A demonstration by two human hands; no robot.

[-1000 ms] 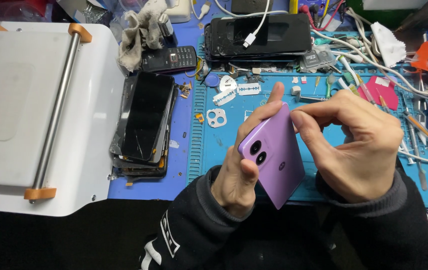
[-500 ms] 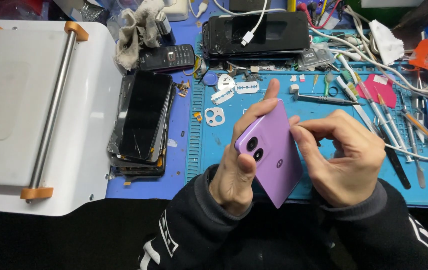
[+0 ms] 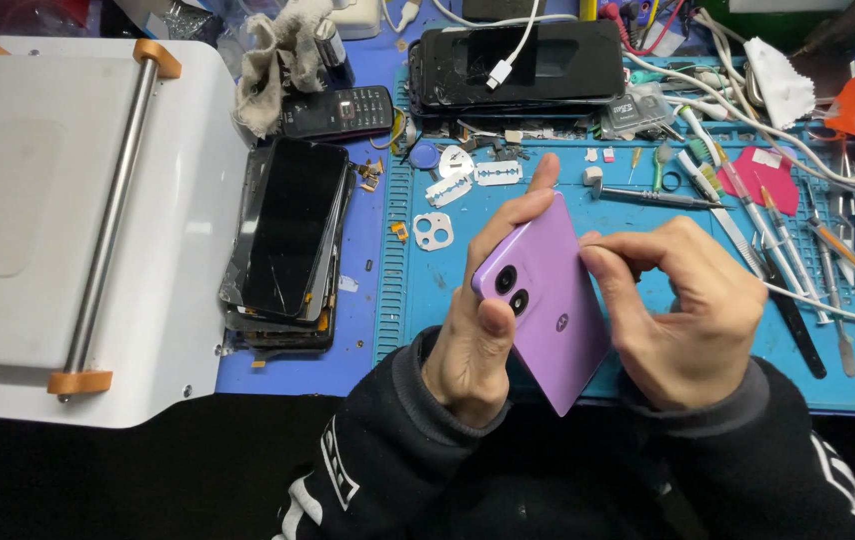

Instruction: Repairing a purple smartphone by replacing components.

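Fingers of both bare hands close on a glossy lilac smartphone, held back-side up and tilted above a blue silicone repair mat. The left hand grips the phone from its left edge — thumb lying across the back just below the two round camera lenses, index finger reaching up along the top edge. The right hand curls in at the phone's right edge, its fingertips bunched together and pressed against the rim; whether they pinch some small thing between them cannot be told. Both wrists wear black sleeves with white lettering.

Just beyond the phone on the mat lie a white plastic camera-lens frame, two thin steel razor blades and a slim metal screwdriver. At the mat's far edge sits a stack of black cracked phone screens with a white charging cable draped over it.

To the left, off the mat, a second pile of dark cracked phone screens rests beside a white flat-bed machine with a steel roller bar and orange end caps. A small black keypad phone and a grey crumpled rag lie behind that pile — well apart from the hands. Tweezers, picks and pens crowd the mat's right side.
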